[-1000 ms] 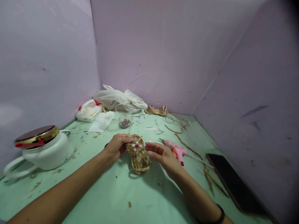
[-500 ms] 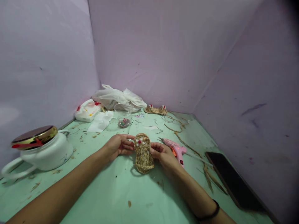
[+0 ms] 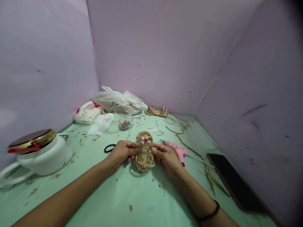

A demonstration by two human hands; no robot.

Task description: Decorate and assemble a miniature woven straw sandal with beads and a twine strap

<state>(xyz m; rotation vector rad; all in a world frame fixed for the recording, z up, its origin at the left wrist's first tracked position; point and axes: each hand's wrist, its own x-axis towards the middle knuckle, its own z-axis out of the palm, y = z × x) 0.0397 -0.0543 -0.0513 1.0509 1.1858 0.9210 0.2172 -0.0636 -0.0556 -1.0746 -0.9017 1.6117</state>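
Observation:
A small woven straw piece (image 3: 145, 154), slipper-like in shape, stands tilted up over the green table between my hands. White and red beads sit near its top. My left hand (image 3: 124, 151) pinches its left edge between thumb and fingers. On the other side, my right hand (image 3: 165, 154) grips the right edge. Just right of that hand lies a pink glue gun (image 3: 178, 150), nozzle toward the left. A black scissors handle (image 3: 109, 148) shows beside my left hand, the rest of it hidden.
Beaded woven piece (image 3: 156, 112) at the back, near a white plastic bag (image 3: 120, 101) and a bead cup (image 3: 124, 125). White pot (image 3: 47, 159) at left, dark phone (image 3: 236, 183) at right. Twine (image 3: 187, 145) and scraps lie about the green table (image 3: 101, 201).
My left hand has closed its fingers on the woven piece's left edge. The piece has turned a little toward me, beads more centred. The scissors handle has come into view.

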